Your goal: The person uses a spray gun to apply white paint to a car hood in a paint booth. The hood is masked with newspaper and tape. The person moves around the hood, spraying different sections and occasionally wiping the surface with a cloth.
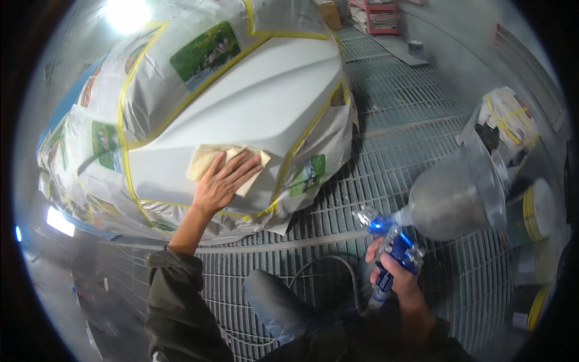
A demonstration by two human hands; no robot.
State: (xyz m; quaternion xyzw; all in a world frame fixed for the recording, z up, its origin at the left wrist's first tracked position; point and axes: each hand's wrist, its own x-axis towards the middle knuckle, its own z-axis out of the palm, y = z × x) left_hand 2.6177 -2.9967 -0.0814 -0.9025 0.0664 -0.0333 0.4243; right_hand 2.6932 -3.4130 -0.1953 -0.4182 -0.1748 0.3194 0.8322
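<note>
A cream cloth [202,161] lies on a smooth white car panel [253,96]. My left hand [222,178] holds it pressed to the panel's near end, fingers stretched over it and a fold of cloth showing at the fingertips. Yellow tape [125,163] and printed plastic sheeting [151,102] surround the bare panel. Low on the right, my right hand [395,271] is closed round the handle of a blue spray gun [401,247]. A large cloudy cup [449,202] sits on the gun, whose silver nozzle points left, toward the panel but apart from it.
Slatted metal grating [410,133] forms the floor. A hose [329,258] curves over it near my leg [271,304]. Several tubs [537,208] stand along the right, below a taped bundle [509,114]. A red rack [381,17] is at the back by the wall.
</note>
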